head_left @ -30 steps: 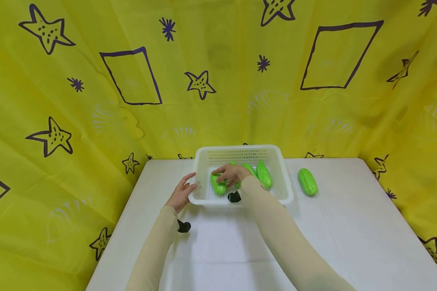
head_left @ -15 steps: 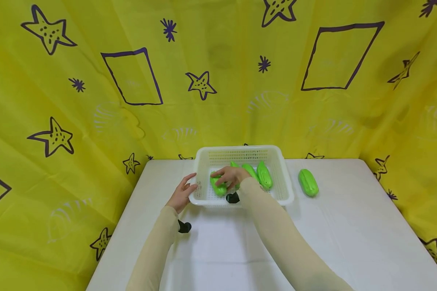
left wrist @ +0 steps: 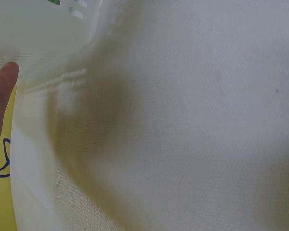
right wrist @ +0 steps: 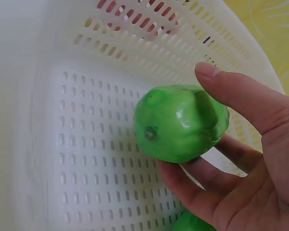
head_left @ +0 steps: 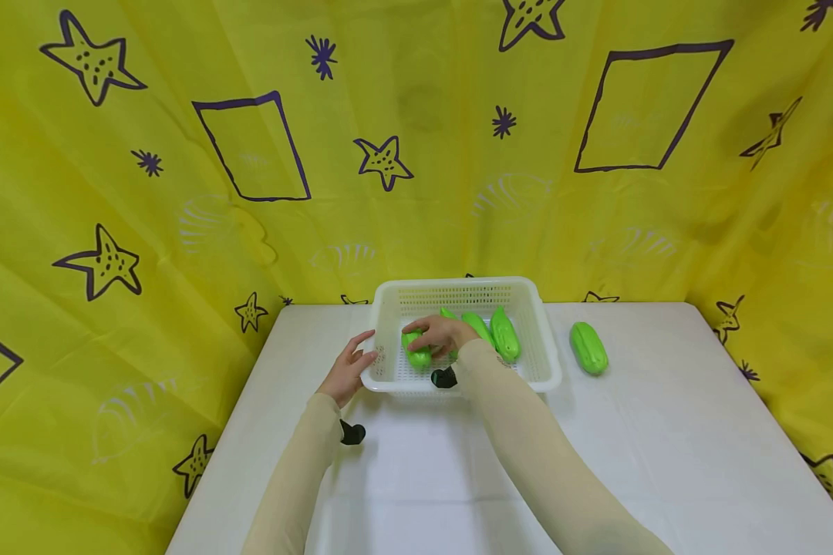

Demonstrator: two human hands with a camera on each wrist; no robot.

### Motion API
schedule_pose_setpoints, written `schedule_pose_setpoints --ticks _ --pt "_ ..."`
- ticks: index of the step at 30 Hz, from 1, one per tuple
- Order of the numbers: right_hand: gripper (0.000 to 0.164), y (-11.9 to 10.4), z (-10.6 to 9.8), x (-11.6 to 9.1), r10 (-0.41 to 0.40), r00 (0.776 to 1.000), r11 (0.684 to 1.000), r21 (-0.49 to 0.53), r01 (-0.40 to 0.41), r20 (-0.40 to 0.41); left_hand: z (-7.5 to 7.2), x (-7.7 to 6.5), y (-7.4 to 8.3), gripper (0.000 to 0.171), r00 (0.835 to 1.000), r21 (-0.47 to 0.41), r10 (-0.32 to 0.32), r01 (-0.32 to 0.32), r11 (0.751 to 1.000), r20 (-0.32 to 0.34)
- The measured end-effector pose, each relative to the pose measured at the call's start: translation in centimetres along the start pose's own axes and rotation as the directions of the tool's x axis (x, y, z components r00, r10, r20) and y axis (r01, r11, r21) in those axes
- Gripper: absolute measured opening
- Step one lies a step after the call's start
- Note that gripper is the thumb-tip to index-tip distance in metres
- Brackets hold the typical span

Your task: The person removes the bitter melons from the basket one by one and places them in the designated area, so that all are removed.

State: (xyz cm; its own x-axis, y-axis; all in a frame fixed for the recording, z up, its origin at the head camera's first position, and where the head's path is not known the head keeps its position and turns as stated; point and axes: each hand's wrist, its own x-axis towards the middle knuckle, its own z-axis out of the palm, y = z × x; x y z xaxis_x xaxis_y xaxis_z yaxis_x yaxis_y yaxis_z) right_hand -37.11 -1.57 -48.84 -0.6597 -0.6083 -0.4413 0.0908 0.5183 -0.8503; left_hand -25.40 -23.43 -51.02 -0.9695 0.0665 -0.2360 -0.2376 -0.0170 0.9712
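My right hand (head_left: 444, 334) is inside a white perforated plastic basket (head_left: 458, 387) and grips a plump, ridged green cucumber-like vegetable (right wrist: 176, 126). The right wrist view shows the thumb on one side of it and fingers curled under the other, with its blunt end toward the camera. At the basket's left end, my left hand (head_left: 347, 370) touches the outside of the wall with spread fingers. One of its fingers (left wrist: 5, 86) shows against the basket in the left wrist view. More green vegetables (head_left: 505, 335) lie in the basket's right part, some partly hidden by my right hand.
Another green vegetable (head_left: 588, 348) lies on the white tabletop (head_left: 666, 447) to the right of the basket. A yellow curtain (head_left: 444, 231) with starfish drawings hangs right behind the table and along both sides.
The fingers of my right hand have closed around the green vegetable, and its near end has risen and turned slightly. My left hand and the basket stay in place.
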Motion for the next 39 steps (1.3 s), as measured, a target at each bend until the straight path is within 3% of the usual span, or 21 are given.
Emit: schedule_pose_setpoints --ticks 7,13,28,39 --pt "0.053 0.1 -0.1 0.1 -0.049 0.999 0.998 0.033 0.049 -0.003 -0.4 1.0 -1.3 0.052 1.000 0.008 0.002 -0.002 1.000 -0.030" --pt "0.052 0.1 0.0 0.0 -0.080 0.997 0.995 0.059 0.080 0.003 -0.4 1.1 -1.3 0.052 0.999 0.030 0.013 -0.012 0.999 -0.043" --pt "0.054 -0.5 -0.2 0.0 -0.139 0.988 0.981 0.126 0.147 -0.069 -0.6 1.0 -1.3 0.051 0.999 0.059 0.010 -0.007 0.998 -0.049" --pt "0.047 -1.2 -1.3 -0.6 -0.236 0.956 0.965 0.077 0.251 -0.173 -0.3 0.8 -1.2 0.051 0.998 0.069 0.007 -0.004 0.998 -0.055"
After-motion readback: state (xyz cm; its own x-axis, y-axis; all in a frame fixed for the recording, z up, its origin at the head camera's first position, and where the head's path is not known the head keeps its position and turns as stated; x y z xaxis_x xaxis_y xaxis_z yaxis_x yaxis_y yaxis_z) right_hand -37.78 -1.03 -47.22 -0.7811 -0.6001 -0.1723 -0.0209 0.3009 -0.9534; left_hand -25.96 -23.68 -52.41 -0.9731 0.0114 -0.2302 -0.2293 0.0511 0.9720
